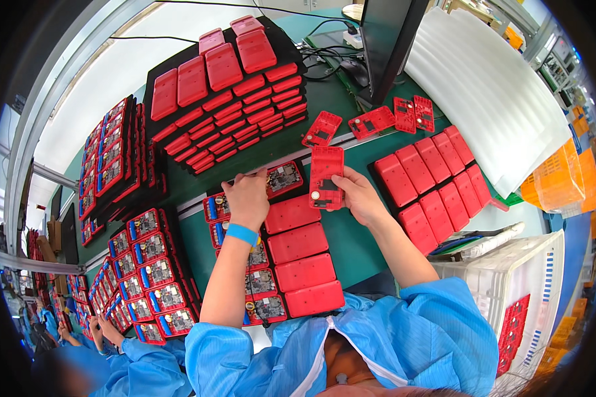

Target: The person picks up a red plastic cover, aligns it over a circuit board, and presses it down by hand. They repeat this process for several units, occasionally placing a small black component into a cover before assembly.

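Our right hand (361, 195) grips red cover shell (326, 177) upright above green tabletop (341, 241). Our left hand (247, 196) fingers pinch open circuit-board case (283, 178). Risk we judge: shell slipping, knocking neighbouring closed red cases (298, 243), or misaligned seating pinching board.

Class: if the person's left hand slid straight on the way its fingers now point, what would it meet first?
Probably the red open case with a bare circuit board, which the left hand seems to touch already; beyond lies the green table. Depth is unclear.
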A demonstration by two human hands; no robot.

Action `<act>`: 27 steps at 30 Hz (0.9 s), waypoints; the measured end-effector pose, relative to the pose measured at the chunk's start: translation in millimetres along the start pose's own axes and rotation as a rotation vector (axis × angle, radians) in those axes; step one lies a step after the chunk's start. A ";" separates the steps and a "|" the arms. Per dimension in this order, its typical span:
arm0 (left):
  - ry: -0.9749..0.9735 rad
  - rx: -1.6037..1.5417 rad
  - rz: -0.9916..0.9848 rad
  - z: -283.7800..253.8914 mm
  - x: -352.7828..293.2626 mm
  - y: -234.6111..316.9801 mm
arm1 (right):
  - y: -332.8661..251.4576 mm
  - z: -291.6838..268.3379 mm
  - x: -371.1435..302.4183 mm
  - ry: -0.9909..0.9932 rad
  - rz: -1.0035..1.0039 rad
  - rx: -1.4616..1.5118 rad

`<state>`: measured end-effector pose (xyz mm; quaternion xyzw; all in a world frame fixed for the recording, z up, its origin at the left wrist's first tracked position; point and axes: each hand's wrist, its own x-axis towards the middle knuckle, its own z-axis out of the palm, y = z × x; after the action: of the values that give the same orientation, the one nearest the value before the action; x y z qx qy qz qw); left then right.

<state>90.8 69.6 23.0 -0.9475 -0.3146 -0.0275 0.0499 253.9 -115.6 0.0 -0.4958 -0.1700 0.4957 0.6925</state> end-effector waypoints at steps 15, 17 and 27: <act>0.119 -0.579 0.113 12.2 -22.3 -37.3 | -8.2 14.3 27.5 -0.175 -0.062 0.222; 0.112 -0.594 0.151 14.1 -24.1 -40.1 | -16.1 27.6 26.9 -0.141 -0.111 0.177; 0.187 -0.827 0.033 -10.3 -42.3 -66.8 | -18.2 57.2 56.6 -0.271 -0.247 -0.096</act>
<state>16.7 96.5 34.9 -0.8861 -0.2560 -0.2363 -0.3058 247.2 -37.8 26.9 -0.4320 -0.3448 0.4606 0.6945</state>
